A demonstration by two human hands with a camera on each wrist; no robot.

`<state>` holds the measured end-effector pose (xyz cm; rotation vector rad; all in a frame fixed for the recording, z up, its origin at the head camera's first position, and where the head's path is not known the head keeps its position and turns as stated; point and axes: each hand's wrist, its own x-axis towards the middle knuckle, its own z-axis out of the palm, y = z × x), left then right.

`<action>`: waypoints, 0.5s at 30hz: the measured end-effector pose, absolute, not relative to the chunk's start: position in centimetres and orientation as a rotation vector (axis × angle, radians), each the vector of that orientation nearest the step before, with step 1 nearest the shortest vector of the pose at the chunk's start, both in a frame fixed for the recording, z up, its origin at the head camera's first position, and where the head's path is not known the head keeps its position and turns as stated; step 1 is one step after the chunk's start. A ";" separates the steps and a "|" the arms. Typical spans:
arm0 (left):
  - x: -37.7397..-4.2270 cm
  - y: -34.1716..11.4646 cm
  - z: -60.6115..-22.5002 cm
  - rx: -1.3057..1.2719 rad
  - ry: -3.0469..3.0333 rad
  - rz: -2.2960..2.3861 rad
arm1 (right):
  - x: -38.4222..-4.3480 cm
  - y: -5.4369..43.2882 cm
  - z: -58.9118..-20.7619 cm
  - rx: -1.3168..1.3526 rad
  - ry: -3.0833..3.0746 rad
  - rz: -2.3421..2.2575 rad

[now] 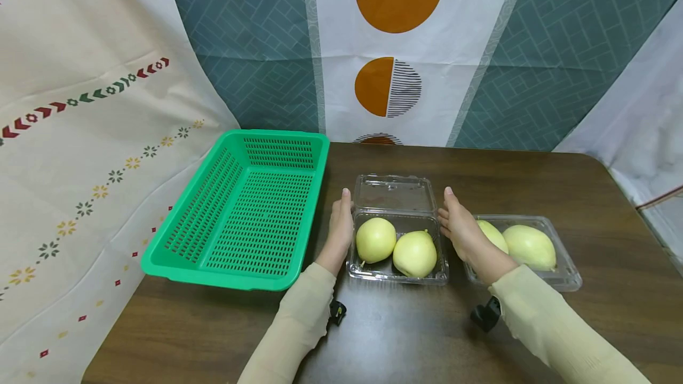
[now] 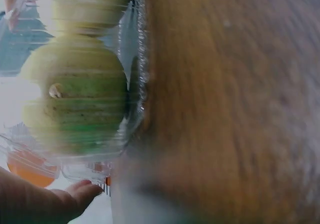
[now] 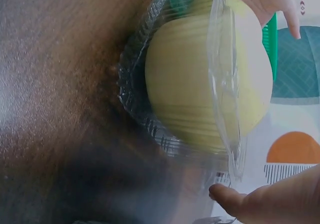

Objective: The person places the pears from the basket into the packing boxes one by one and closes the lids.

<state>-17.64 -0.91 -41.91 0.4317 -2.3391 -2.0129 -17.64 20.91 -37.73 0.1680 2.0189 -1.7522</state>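
In the head view, a clear plastic clamshell box (image 1: 397, 281) stands on the table with its lid (image 1: 395, 194) tipped back. Two yellow-green pears, a left one (image 1: 376, 239) and a right one (image 1: 415, 253), sit inside it. My left hand (image 1: 339, 229) is at the box's left side, fingers extended forward. On the opposite side, my right hand (image 1: 462, 229) has its fingers mostly straight, close to the box wall. Whether either palm presses the plastic is hard to tell. A pear (image 2: 75, 96) shows through the ribbed wall in the left wrist view; a pear (image 3: 200, 79) fills the right wrist view.
A green slotted basket (image 1: 213, 277) stands on the left of the brown table (image 1: 384, 336). To the right, partly behind my right forearm, is a second clear box (image 1: 570, 277) with pears (image 1: 529, 246) in it. Patterned cloth (image 1: 256, 46) hangs behind the table.
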 end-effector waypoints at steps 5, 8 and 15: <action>-17.8 -1.1 -42.3 0.414 -2.307 -2.100 | -17.9 21.0 -37.7 0.162 2.014 -1.750; -17.9 -1.0 -42.5 0.413 -2.260 -2.153 | -18.0 21.0 -37.8 0.172 2.010 -1.750; -17.9 -0.7 -42.6 0.356 -2.263 -2.122 | -18.3 21.0 -37.7 0.195 1.997 -1.780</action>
